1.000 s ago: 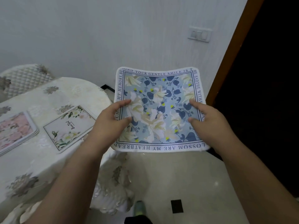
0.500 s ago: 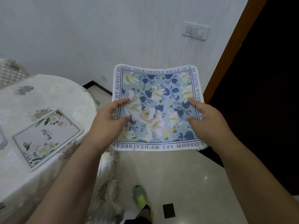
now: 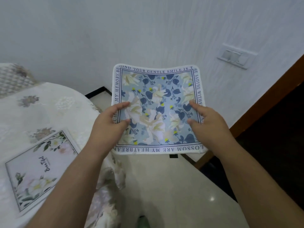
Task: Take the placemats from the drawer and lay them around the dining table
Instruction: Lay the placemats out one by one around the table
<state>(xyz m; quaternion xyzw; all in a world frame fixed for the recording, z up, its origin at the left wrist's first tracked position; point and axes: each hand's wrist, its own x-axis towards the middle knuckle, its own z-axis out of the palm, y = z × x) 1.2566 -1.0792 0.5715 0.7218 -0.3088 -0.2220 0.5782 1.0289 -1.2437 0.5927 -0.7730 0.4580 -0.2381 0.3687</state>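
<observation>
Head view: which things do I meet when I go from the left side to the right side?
White floral placemat on the table → left hand → blue floral placemat → right hand → wall switch.

Left hand (image 3: 109, 120) and right hand (image 3: 209, 122) cover parts of the blue floral placemat (image 3: 158, 111) border lettering; fingers beneath it hidden. White floral placemat (image 3: 38, 170) partly covered by left forearm. Surface (image 3: 49, 111) cut off at left edge. Green shoe (image 3: 142, 222) clipped at bottom edge.
</observation>
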